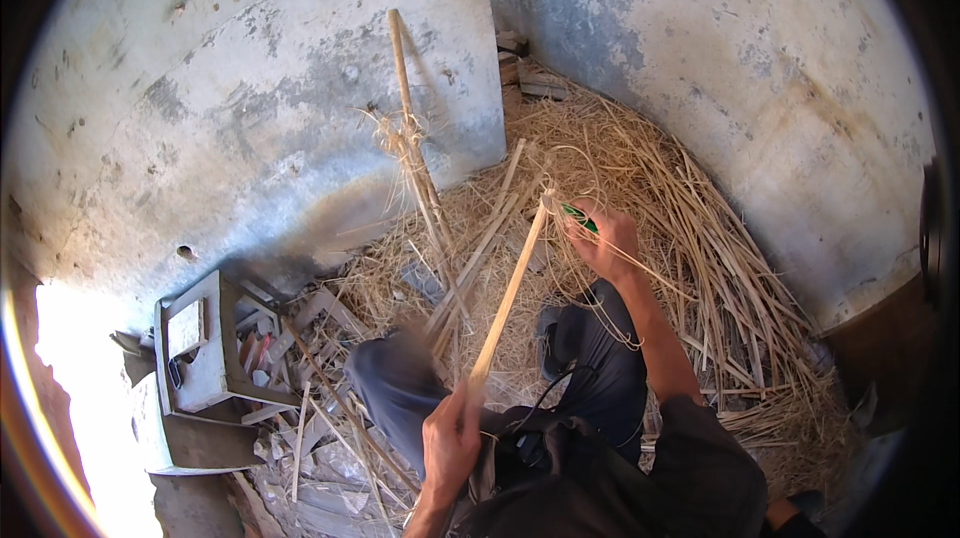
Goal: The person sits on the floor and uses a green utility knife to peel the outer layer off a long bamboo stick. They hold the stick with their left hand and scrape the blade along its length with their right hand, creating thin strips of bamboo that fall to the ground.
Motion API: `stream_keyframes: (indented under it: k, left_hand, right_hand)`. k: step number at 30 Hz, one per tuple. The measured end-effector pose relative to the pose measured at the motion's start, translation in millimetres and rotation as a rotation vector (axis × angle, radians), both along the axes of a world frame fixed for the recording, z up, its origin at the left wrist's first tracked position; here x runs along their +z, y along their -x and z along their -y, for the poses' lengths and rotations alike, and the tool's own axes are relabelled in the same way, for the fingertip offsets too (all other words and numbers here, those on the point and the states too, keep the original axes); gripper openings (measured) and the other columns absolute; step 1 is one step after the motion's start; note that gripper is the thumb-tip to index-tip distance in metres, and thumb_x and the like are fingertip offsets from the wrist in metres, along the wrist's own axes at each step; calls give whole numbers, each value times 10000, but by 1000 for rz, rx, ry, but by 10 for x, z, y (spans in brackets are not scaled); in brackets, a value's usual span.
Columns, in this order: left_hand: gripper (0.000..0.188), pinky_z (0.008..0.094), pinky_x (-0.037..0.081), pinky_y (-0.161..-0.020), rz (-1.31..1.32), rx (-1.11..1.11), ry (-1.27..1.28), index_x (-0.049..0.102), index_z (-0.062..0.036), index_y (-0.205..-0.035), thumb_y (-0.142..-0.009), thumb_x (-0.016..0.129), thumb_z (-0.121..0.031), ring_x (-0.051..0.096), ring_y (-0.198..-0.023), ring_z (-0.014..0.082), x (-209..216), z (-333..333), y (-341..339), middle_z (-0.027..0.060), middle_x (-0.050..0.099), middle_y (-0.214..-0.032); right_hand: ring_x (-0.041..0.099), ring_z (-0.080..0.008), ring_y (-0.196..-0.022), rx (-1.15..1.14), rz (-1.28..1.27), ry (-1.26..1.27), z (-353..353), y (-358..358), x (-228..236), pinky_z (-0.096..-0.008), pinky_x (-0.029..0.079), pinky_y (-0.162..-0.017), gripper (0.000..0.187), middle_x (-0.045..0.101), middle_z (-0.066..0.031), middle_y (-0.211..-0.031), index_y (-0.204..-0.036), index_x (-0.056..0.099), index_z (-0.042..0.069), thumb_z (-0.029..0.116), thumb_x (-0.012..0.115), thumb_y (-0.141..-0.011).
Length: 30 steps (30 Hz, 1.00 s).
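Strip (515,273), long, straight, pale-tan wood: slanting up between two dark-trousered knees (605,323)
Left hand (452,438): wrapped around its lower end, apart from the other
Right hand (607,241): curled on a small green object (580,218), kind unclear, beside the frayed upper tip
Handling: looks light, stiff, dry, maybe splintery
Best hold: lower end, away from those curling straw-coloured fibres (549,200)

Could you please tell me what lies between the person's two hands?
In the head view, a long, straight, wood-coloured strip runs from the left hand to its frayed end beside the right hand.
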<state>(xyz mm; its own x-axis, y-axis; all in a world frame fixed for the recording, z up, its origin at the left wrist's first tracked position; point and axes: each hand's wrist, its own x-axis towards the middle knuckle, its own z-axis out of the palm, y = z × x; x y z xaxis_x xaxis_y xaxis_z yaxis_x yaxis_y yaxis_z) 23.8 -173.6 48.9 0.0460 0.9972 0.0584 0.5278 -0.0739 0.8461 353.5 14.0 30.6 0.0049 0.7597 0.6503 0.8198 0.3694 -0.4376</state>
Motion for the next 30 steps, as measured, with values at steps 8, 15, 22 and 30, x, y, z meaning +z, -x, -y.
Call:
stream_keyframes:
  k: [8,15,22,30]
  left_hand:
    - [341,369,560,-708,23,5,-36,745,49,-1312,-1006,778,-97,729,-749,279,-40,-50,44,226,769,-970]
    - [382,378,587,-790,51,49,-119,738,90,-1295,-983,817,-115,786,-866,317,38,-245,-75,250,791,-1050]
    - [393,399,602,-856,50,76,-141,737,92,-1284,-975,839,-130,806,-956,372,104,-368,-142,279,794,-1080]
    - [388,397,605,-834,82,96,-78,731,98,-1273,-992,836,-147,807,-932,325,212,-380,-199,277,798,-1055]
  right_hand:
    - [414,-51,-549,376,-893,478,85,95,-234,-273,364,-513,483,497,41,-687,-1223,767,38,444,506,-1203]
    - [370,-63,-572,492,-842,375,355,451,-517,-271,338,-542,416,546,24,-762,-1237,706,-5,348,490,-1197]
    - [783,-264,-762,505,-309,72,696,848,-204,-367,608,-668,256,773,-106,-904,-1136,780,47,209,833,-944]
    - [780,-276,-736,522,-164,-15,754,899,-195,-377,612,-636,319,793,-102,-909,-1104,791,33,325,820,-978]
